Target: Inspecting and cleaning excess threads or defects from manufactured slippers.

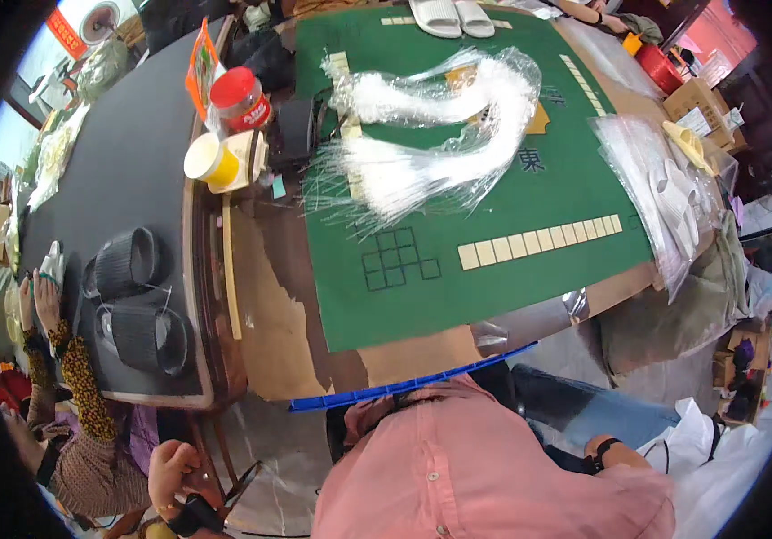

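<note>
My left hand point(175, 472) hangs low at the lower left, beside my pink shirt point(494, 476), with a black band on its wrist. Its fingers are curled and I see nothing in them. My right hand point(594, 446) shows only as a wrist with a black strap beside my jeans, its fingers hidden. Ahead lies a green table mat point(494, 278) with a row of pale tiles point(539, 242). A clear plastic bag of white strands point(431, 135) lies on the mat, well out of reach of both hands.
A blue strip point(413, 386) edges the near table side. Black slippers point(139, 301) rest on a black table at the left, where another person's hands point(40, 296) in spotted sleeves work. A yellow cup point(211, 160), red-lidded jar point(240, 99) and white slippers point(451, 16) stand farther back.
</note>
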A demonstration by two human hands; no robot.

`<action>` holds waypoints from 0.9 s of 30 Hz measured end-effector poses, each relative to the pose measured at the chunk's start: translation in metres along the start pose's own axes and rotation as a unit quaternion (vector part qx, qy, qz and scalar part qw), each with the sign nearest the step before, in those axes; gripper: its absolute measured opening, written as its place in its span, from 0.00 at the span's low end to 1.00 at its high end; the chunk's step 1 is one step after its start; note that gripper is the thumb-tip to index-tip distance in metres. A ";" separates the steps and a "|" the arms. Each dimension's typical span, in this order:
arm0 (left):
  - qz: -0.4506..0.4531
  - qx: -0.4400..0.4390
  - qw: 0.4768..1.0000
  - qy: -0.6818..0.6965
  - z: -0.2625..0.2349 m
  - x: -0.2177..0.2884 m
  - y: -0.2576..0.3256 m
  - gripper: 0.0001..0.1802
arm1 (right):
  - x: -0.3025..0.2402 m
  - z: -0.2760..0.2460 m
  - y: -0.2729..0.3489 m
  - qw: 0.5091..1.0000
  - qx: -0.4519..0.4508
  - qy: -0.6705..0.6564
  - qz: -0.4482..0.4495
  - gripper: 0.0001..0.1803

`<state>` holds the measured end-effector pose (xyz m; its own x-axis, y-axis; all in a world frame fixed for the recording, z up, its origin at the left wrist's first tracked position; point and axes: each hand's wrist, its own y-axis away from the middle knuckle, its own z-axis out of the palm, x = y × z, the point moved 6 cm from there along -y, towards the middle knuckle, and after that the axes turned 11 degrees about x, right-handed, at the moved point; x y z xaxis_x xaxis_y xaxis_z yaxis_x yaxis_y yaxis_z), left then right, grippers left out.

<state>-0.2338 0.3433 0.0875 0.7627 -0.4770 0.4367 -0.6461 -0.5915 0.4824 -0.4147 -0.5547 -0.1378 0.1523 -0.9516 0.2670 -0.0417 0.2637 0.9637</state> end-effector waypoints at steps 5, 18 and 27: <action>-0.015 -0.006 0.999 0.048 0.003 0.003 -0.001 0.12 | 0.016 -0.023 -0.006 0.998 0.050 -0.039 0.028 0.22; 0.018 -0.021 0.997 0.065 -0.003 0.013 -0.011 0.13 | 0.157 -0.078 0.011 0.881 0.145 -0.412 0.183 0.15; 0.040 -0.012 0.998 0.048 -0.016 0.032 -0.011 0.13 | 0.310 -0.084 0.050 0.791 0.373 -0.404 0.267 0.12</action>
<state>-0.2025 0.3453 0.1082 0.7033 -0.4572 0.5443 -0.7061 -0.5380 0.4605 -0.2865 -0.8233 -0.0068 -0.7531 -0.6046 0.2594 -0.5031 0.7833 0.3650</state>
